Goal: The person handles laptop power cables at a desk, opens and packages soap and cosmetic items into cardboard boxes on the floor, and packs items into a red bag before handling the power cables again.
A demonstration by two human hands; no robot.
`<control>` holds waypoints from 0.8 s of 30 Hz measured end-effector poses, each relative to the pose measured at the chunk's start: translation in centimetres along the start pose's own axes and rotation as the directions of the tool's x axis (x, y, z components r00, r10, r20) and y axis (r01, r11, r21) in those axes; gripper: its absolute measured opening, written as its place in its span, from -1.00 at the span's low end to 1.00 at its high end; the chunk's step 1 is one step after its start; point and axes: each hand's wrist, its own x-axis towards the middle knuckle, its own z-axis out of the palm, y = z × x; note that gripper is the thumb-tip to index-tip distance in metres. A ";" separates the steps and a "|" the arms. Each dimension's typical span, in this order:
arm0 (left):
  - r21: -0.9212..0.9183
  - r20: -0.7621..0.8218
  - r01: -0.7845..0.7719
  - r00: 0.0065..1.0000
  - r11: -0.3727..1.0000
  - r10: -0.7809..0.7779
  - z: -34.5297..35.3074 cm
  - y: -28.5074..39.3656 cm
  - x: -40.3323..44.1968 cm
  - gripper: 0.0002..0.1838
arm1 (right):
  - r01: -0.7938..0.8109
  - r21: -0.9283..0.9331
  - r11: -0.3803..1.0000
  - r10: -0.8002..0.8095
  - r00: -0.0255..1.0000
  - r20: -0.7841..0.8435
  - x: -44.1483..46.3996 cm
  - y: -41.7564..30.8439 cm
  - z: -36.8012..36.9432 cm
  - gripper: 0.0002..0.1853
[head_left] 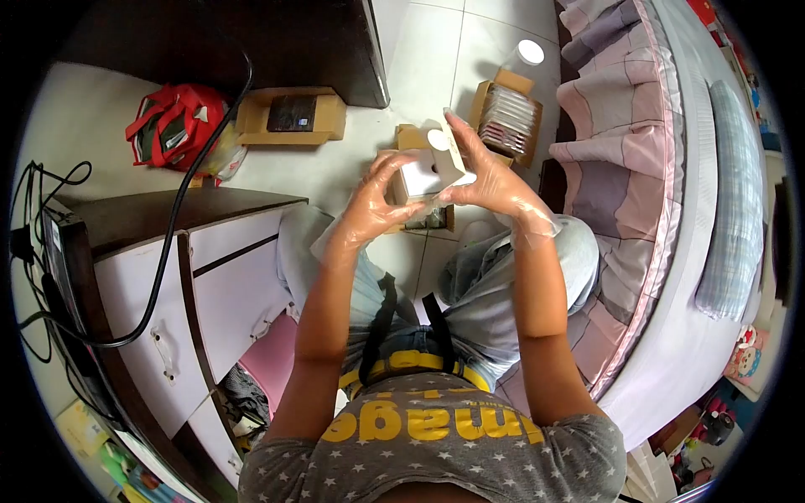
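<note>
Gloved left hand [374,199] and right hand [496,183] both clamped on white box [418,178], packet-filled carton [513,81] near floor's [432,54] right edge, yellow "image" lettering [474,424] on grey shirt [419,469]

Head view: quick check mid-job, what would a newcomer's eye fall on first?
Most likely the small white box, held near the centre between the left hand and right hand, both in clear plastic gloves. Next, perhaps, the bright red bag at upper left, then the pink-and-grey ruffled cloth along the bed's side at right.
</note>
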 end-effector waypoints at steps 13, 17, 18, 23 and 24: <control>0.188 0.130 0.051 0.989 0.981 -0.077 -1.1 4.1 0.5 -0.25 | 0.069 -0.021 0.997 -0.070 0.997 -0.023 -0.1 -1.5 0.8 0.10; 0.212 0.134 0.183 0.968 0.960 -0.214 -0.9 3.9 0.5 -0.07 | 0.062 -0.146 0.987 -0.060 0.998 0.020 -0.2 -1.5 0.3 0.14; 0.211 0.135 0.183 0.967 0.960 -0.214 -0.9 3.6 0.5 -0.07 | 0.055 -0.168 0.984 -0.050 0.998 0.032 -0.2 -1.5 0.2 0.15; 0.072 0.126 0.178 0.974 0.981 -0.186 -1.2 3.7 0.7 0.13 | 0.056 -0.110 0.992 -0.056 0.998 -0.002 -0.1 -1.0 0.1 0.18; 0.071 0.123 0.179 0.975 0.981 -0.186 -1.3 3.9 0.7 0.13 | 0.058 -0.091 0.994 -0.060 0.998 -0.018 -0.1 -1.0 0.1 0.18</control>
